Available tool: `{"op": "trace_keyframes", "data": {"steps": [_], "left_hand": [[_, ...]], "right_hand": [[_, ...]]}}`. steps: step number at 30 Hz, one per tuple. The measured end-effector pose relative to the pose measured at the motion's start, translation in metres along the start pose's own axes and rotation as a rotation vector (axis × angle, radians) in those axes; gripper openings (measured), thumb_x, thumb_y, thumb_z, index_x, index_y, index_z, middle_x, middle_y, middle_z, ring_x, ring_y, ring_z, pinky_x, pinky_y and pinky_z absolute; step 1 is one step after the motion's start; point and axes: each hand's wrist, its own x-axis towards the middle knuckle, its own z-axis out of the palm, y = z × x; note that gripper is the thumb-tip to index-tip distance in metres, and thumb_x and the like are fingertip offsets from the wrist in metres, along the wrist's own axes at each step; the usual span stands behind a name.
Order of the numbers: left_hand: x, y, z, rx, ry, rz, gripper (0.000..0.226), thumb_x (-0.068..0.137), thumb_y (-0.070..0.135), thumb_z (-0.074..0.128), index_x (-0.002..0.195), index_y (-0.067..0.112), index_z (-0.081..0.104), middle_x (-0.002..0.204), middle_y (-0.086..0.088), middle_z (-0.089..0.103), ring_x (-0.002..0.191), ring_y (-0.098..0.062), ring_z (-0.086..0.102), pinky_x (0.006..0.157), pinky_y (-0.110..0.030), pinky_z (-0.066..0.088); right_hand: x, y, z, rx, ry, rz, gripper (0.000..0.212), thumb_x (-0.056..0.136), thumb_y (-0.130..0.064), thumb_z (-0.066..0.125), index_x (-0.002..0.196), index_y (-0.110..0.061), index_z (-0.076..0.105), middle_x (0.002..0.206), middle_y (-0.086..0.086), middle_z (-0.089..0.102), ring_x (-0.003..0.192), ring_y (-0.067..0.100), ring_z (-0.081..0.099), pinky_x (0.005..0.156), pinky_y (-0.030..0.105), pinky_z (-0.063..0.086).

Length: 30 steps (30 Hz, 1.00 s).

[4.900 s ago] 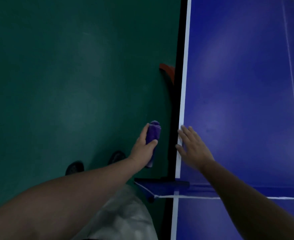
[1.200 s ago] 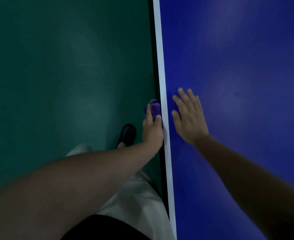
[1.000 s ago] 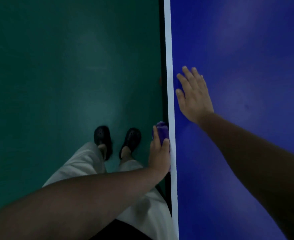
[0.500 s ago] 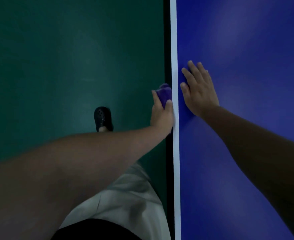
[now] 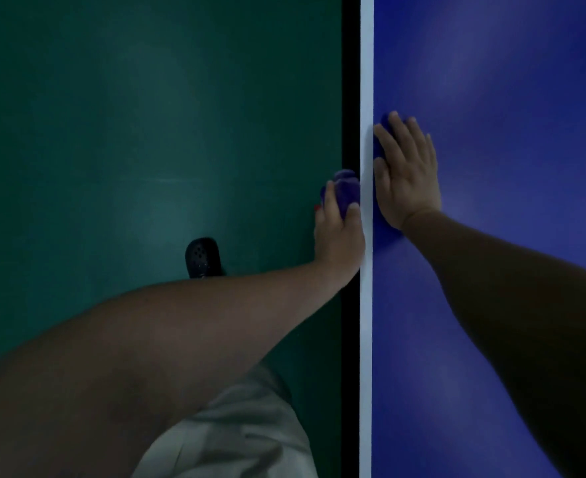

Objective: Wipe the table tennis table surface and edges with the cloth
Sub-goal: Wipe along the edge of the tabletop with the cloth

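A bunched purple cloth (image 5: 346, 192) is being gripped by the left hand (image 5: 339, 236), whose fingers (image 5: 329, 198) and thumb are being curled round it, and it is being held against the dark side edge of the blue desk (image 5: 491, 305), just left of the white line (image 5: 366, 81) that is running along the desk's border. Only the upper part of the cloth is being shown above the hand; the rest is being hidden inside the grip. Just right of the white line, the right hand (image 5: 407, 174) is being laid flat on the blue surface, its fingers (image 5: 400, 132) being kept straight and close together, with nothing held. The two hands are being kept on either side of the white line, the right one slightly farther up it. Left of the white line, a green floor (image 5: 129, 132) is being seen, and one dark shoe (image 5: 201, 257) is being set on it, above the left forearm. Pale trousers (image 5: 236, 439) are being shown near the bottom, left of the line.
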Motion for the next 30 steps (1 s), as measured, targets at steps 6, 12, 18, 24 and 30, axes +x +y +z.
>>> {"op": "trace_keyframes", "data": {"steps": [6,12,18,24,30], "left_hand": [[-0.009,-0.002,-0.002,0.031,0.010,0.051,0.064,0.095,0.036,0.039,0.157,0.029,0.027,0.142,-0.009,0.048,0.123,-0.020,0.052,0.108,-0.037,0.041],[-0.041,-0.015,-0.003,-0.022,-0.032,-0.072,0.064,0.089,0.039,0.037,0.153,0.039,0.031,0.131,0.000,0.052,0.110,-0.010,0.056,0.100,-0.039,0.048],[0.043,0.047,0.002,-0.012,0.064,-0.060,0.055,0.103,0.025,0.042,0.157,0.030,0.029,0.144,-0.014,0.048,0.125,-0.032,0.053,0.108,-0.048,0.042],[0.097,0.094,0.003,0.007,0.066,0.036,0.054,0.100,0.035,0.037,0.154,0.038,0.030,0.135,-0.010,0.053,0.114,-0.028,0.059,0.102,-0.047,0.047],[0.031,0.049,-0.001,0.003,0.047,0.014,0.056,0.091,0.036,0.040,0.147,0.033,0.042,0.126,0.015,0.057,0.111,0.005,0.056,0.095,-0.019,0.043]], "right_hand": [[0.001,0.000,-0.001,0.010,0.012,-0.024,0.051,0.104,-0.029,0.033,0.154,-0.019,0.037,0.164,0.003,0.028,0.153,0.026,0.018,0.125,0.046,0.011],[0.000,0.002,-0.002,0.001,-0.027,-0.020,0.052,0.104,-0.029,0.034,0.155,-0.021,0.034,0.165,0.002,0.024,0.154,0.023,0.014,0.125,0.047,0.011],[0.001,0.006,0.001,0.007,-0.021,-0.038,0.052,0.102,-0.028,0.037,0.154,-0.020,0.037,0.164,0.003,0.026,0.154,0.025,0.016,0.124,0.049,0.013],[0.000,0.005,0.001,0.008,-0.039,-0.040,0.053,0.102,-0.029,0.036,0.155,-0.022,0.035,0.165,0.003,0.026,0.154,0.025,0.015,0.124,0.050,0.014],[0.002,0.005,0.001,-0.006,-0.068,-0.021,0.055,0.101,-0.031,0.036,0.155,-0.023,0.031,0.165,0.002,0.022,0.155,0.024,0.012,0.124,0.050,0.012]]}}
